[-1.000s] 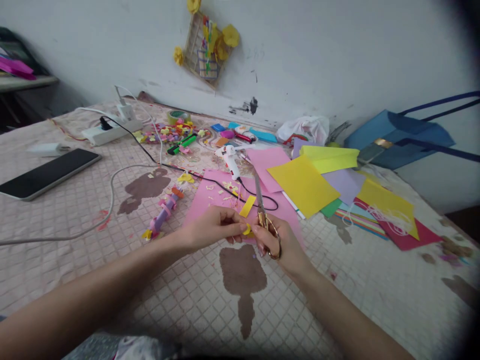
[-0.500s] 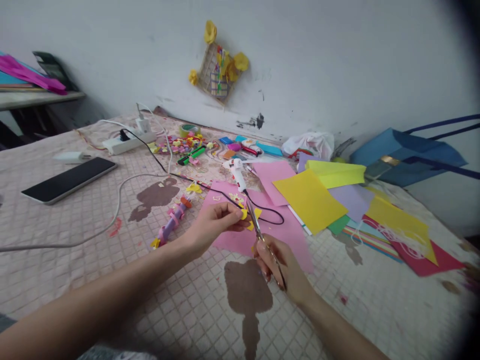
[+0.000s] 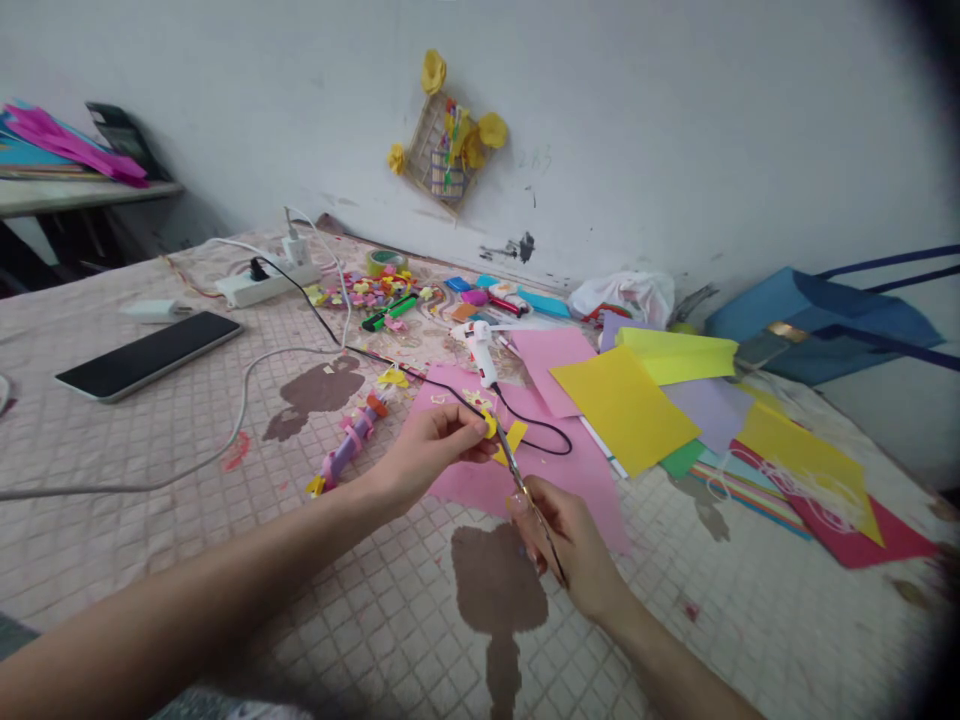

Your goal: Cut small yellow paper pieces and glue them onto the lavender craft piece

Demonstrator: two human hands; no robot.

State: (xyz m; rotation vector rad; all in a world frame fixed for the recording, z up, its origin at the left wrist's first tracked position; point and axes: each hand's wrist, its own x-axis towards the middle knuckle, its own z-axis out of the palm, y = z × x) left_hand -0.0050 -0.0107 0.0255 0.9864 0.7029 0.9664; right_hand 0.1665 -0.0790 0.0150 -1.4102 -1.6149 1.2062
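Observation:
Between the thumb and fingers of my left hand is a small piece of yellow paper. My right hand is wrapped round the handles of a pair of scissors, whose blades point up at the yellow piece. Both hands are over a pink sheet of paper with small yellow scraps on it. Just beyond them a white glue gun lies with its black cord looping to the right. Left of my left hand lies a purple stick wound with pink and tipped with flowers.
Coloured paper sheets overlap at the right, near a blue bag. A dark-screened phone lies at the left, below a white power strip. Small paper flowers and a green cutter lie at the back. Cords cross the table.
The view has shifted slightly, so the scene sits a little lower and further right. The scissor blades look more closed against the yellow piece. Both hands keep their grips.

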